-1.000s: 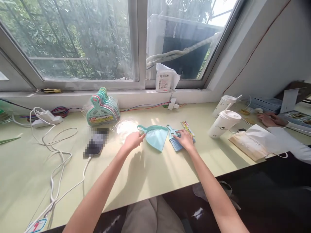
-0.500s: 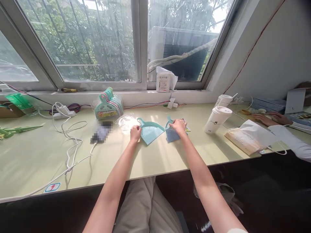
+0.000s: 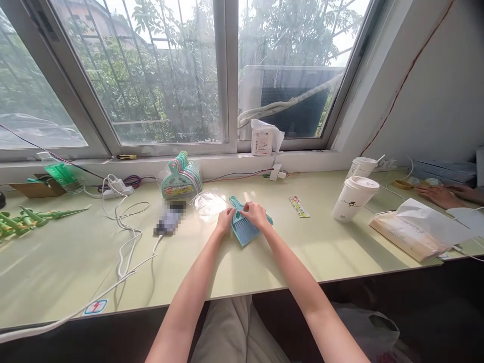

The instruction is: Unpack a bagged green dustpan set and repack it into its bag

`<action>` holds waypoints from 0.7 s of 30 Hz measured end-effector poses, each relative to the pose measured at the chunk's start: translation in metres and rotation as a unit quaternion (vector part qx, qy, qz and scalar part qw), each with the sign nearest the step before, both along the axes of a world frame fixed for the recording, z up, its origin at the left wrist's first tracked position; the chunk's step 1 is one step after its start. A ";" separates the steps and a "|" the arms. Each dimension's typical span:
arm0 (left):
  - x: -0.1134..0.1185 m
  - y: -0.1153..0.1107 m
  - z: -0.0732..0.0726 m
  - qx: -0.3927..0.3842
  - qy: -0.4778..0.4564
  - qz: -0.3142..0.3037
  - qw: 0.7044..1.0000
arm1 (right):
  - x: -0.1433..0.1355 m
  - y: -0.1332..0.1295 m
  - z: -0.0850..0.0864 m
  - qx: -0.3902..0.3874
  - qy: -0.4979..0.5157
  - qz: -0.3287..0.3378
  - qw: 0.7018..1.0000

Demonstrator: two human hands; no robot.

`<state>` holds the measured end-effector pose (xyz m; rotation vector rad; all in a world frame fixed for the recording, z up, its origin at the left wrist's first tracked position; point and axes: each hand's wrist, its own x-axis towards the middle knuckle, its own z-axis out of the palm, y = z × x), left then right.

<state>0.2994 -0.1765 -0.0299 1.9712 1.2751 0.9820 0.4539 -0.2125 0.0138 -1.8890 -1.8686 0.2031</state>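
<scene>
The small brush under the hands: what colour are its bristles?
Blue, on the brush lying on the teal dustpan; head view.

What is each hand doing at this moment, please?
Left hand: fingers curled on the edge of the teal dustpan.
Right hand: closed on the small brush lying in the dustpan.

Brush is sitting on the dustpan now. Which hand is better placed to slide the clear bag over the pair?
Left, probably. The left hand rests at the dustpan edge, right beside the clear bag. The right hand lies on the brush, farther from the bag, and can hold the pair steady.
</scene>
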 end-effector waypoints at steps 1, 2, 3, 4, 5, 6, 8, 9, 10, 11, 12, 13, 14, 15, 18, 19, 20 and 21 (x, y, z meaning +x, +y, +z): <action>0.000 0.000 0.001 0.003 0.005 0.008 1.000 | 0.005 -0.002 0.000 -0.007 -0.005 0.008 1.000; 0.000 -0.002 0.002 0.010 0.017 0.005 1.000 | 0.011 -0.003 0.001 -0.018 -0.013 0.017 1.000; 0.001 -0.004 0.004 0.028 0.041 -0.008 0.999 | 0.017 -0.005 0.002 -0.030 -0.023 0.028 0.999; 0.001 -0.007 0.006 0.046 0.068 -0.027 0.996 | 0.022 -0.006 0.003 -0.042 -0.034 0.041 0.998; 0.002 -0.011 0.010 0.067 0.097 -0.046 0.992 | 0.027 -0.006 0.005 -0.051 -0.044 0.054 0.996; 0.002 -0.015 0.014 0.093 0.123 -0.063 0.986 | 0.032 -0.006 0.006 -0.056 -0.052 0.066 0.995; 0.002 -0.022 0.022 0.161 0.170 -0.077 0.969 | 0.039 -0.006 0.006 -0.053 -0.057 0.088 0.993; 0.001 -0.024 0.025 0.199 0.189 -0.076 0.959 | 0.042 -0.006 0.006 -0.048 -0.055 0.097 0.993; 0.000 -0.025 0.028 0.231 0.208 -0.080 0.947 | 0.043 -0.005 0.006 -0.044 -0.052 0.103 0.992; -0.001 -0.026 0.030 0.251 0.227 -0.091 0.937 | 0.045 -0.004 0.005 -0.040 -0.048 0.109 0.992; -0.002 -0.026 0.031 0.260 0.245 -0.107 0.928 | 0.046 -0.004 0.004 -0.037 -0.047 0.114 0.992; -0.002 -0.025 0.031 0.262 0.263 -0.123 0.920 | 0.046 -0.003 0.003 -0.035 -0.048 0.116 0.991; -0.003 -0.024 0.030 0.265 0.277 -0.136 0.913 | 0.047 -0.003 0.002 -0.034 -0.049 0.116 0.991; -0.003 -0.024 0.028 0.271 0.288 -0.144 0.907 | 0.047 -0.003 0.001 -0.033 -0.050 0.115 0.992; 0.000 -0.024 0.023 0.290 0.317 -0.136 0.893 | 0.047 -0.002 -0.001 -0.031 -0.047 0.106 0.993; 0.002 -0.025 0.021 0.286 0.330 -0.129 0.890 | 0.047 -0.002 -0.001 -0.030 -0.048 0.104 0.993; 0.004 -0.026 0.020 0.276 0.343 -0.120 0.890 | 0.047 -0.001 -0.002 -0.029 -0.051 0.103 0.993; 0.005 -0.026 0.019 0.263 0.355 -0.111 0.890 | 0.047 0.000 -0.003 -0.028 -0.056 0.102 0.993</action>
